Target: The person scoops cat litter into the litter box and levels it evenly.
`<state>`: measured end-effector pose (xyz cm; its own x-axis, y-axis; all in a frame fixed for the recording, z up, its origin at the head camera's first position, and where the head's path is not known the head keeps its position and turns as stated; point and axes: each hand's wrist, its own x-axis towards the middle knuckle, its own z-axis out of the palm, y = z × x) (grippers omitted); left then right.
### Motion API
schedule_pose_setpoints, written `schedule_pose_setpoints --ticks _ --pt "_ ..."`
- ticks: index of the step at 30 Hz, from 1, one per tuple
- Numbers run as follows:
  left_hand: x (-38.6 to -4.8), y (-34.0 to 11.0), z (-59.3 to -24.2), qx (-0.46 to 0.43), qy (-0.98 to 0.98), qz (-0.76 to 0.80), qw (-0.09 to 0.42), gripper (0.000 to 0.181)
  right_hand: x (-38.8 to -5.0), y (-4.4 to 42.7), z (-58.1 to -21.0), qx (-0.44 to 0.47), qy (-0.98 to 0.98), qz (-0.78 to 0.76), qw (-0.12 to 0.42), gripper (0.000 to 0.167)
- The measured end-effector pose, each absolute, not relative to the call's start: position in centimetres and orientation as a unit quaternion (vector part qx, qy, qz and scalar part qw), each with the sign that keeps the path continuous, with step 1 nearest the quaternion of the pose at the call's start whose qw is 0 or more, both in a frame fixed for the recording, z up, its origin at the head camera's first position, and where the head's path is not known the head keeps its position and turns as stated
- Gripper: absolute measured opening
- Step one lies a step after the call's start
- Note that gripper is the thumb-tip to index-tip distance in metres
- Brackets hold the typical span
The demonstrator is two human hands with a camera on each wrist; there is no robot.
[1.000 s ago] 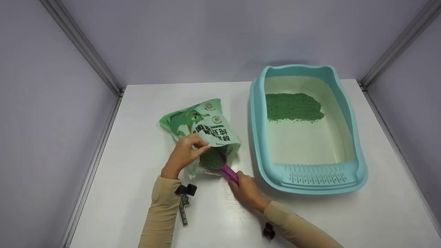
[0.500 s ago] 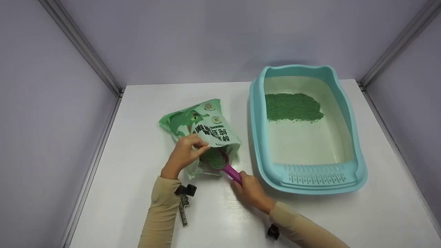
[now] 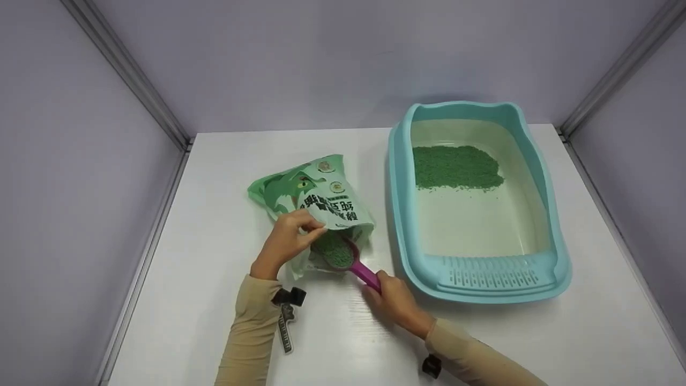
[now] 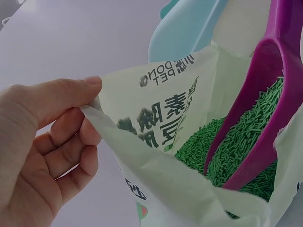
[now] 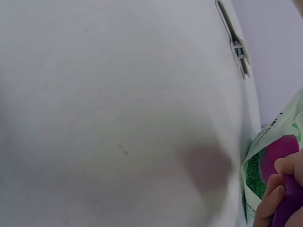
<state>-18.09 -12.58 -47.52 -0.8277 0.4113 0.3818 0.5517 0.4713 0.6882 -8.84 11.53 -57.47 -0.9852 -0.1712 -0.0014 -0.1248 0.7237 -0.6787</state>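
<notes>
A green printed bag of cat litter [image 3: 321,193] lies on the white table with its mouth toward me. My left hand [image 3: 289,238] pinches the edge of that mouth between thumb and forefinger, holding it apart; the left wrist view shows the pinch on the pale bag rim [image 4: 113,127]. My right hand [image 3: 396,300] grips the handle of a purple scoop [image 3: 365,276]. Its bowl, heaped with green pellets [image 4: 248,130], sits in the bag's mouth, and more loose pellets [image 4: 196,146] lie inside the bag around it. In the right wrist view only part of the right hand [image 5: 279,189] shows.
A blue litter box [image 3: 399,214] stands on the right of the table, with a patch of green pellets [image 3: 455,167] at its far end. A small flat tool-like item [image 3: 285,329] lies beside my left sleeve. Walls rise behind and on both sides.
My right hand has drawn the scoop slightly back toward the lower right, and more of its pellet-filled bowl shows at the bag's mouth. The left hand has stayed in place.
</notes>
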Motion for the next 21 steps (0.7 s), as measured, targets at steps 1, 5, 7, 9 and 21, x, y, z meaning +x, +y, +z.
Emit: schedule_pose_setpoints --ticks 1,5,7,9,21 --pt "-18.1 -12.6 -47.5 -0.282 -0.853 -0.43 0.082 0.008 -8.7 11.6 -57.4 -0.084 0.929 -0.36 0.028 0.017" --pt "-18.1 -12.6 -47.6 -0.284 -0.853 -0.43 0.087 0.007 -8.4 12.1 -57.4 -0.098 0.932 -0.348 0.003 0.018" --pt "-18.1 -12.5 -47.6 -0.283 -0.853 -0.429 0.088 0.007 -8.3 12.3 -57.3 -0.105 0.934 -0.34 -0.009 0.019" --pt "-18.1 -12.6 -47.6 -0.282 -0.854 -0.429 0.089 0.007 -8.1 12.5 -57.1 -0.108 0.935 -0.336 -0.011 0.019" --pt "-17.9 -12.6 -47.2 -0.285 -0.856 -0.423 0.08 0.009 -7.0 13.1 -55.6 -0.119 0.945 -0.304 -0.027 0.025"
